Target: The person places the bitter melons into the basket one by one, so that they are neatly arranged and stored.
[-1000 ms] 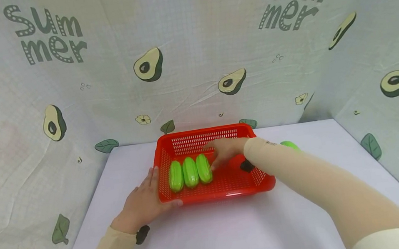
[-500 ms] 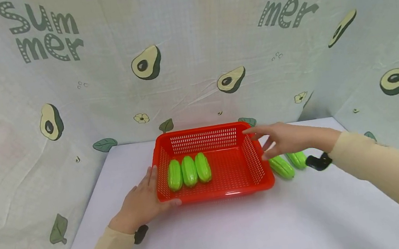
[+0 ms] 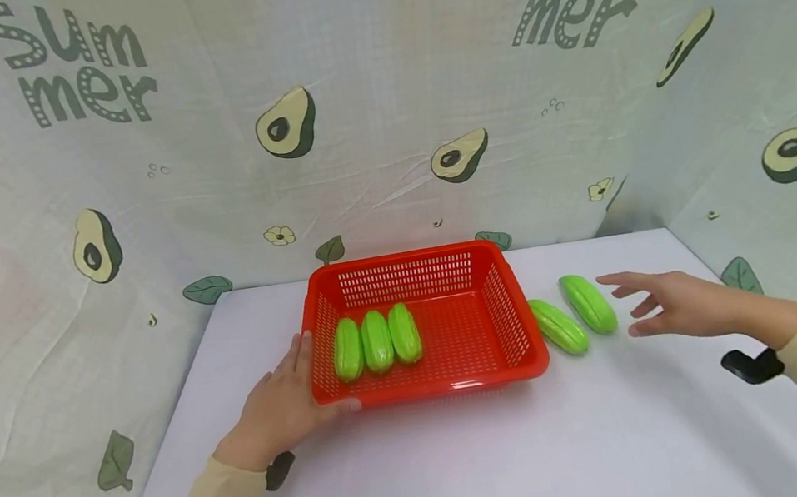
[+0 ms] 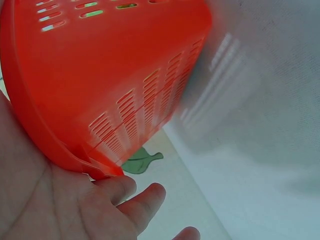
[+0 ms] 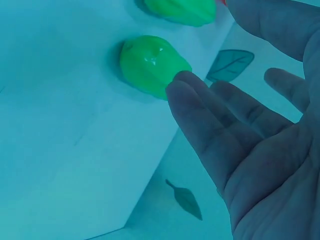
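A red plastic basket [image 3: 432, 389] stands on the white table, with three green ridged gourds [image 3: 376, 341] side by side in its left part. My left hand [image 3: 280, 411] rests along the basket's left rim, fingers fairly straight and thumb at the front corner. In the left wrist view, my palm lies against the red rim. Two more gourds lie outside, to the basket's right: the nearer gourd [image 3: 558, 326] by its wall and the farther gourd [image 3: 589, 303] beyond it. Just right of that one, my right hand [image 3: 686, 307] hovers with spread fingers, holding nothing.
A pale cloth [image 3: 366, 118] printed with avocados, leaves and lettering hangs behind and at both sides of the table [image 3: 472, 465]. The basket stands near the table's back edge.
My right hand has left the inside of the basket and moved right, past its right wall, to beside the farther loose gourd. My left hand stays on the basket.
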`<state>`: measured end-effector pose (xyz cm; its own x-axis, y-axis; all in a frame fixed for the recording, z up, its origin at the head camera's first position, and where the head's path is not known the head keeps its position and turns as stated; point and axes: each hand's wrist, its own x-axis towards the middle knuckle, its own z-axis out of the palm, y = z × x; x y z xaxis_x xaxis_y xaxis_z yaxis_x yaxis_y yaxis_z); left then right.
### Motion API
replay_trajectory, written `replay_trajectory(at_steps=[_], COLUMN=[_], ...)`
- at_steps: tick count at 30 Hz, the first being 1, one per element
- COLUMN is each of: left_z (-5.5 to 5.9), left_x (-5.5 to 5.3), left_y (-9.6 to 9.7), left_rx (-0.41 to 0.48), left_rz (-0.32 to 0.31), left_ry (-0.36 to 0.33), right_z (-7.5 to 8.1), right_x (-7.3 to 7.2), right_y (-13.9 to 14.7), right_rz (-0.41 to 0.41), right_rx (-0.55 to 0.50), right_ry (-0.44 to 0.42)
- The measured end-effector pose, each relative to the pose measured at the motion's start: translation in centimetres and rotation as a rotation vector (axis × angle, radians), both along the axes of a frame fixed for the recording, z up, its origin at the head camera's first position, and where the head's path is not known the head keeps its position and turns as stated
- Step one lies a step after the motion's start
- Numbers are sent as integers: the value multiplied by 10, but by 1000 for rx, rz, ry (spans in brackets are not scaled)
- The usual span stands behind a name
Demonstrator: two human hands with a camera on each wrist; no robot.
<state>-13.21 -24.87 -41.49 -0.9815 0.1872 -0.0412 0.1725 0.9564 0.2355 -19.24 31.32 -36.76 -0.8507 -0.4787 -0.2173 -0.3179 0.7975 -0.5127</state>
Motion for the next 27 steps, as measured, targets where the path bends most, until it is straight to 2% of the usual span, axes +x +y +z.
replay_trajectory(at_steps=[5, 10, 18, 23, 27], left_z=[-1, -2, -1, -2, -1], left_x=[0, 0, 1, 1, 2], left_y=[0, 0, 0, 1, 0], left_rx=[4, 7, 0, 1, 4], left_rz=[3, 7, 8, 7, 10], left_ry=[3, 3, 5, -3, -1], right_z=[-8, -23, -51, -61, -65], right_x=[-9, -27, -58, -64, -67], right_y=[3, 1, -8, -12, -13], right_rz=[-14, -54, -98, -100, -116], right_rx=[48, 110, 136, 187, 168], right_ry=[33, 41, -27, -49, -107])
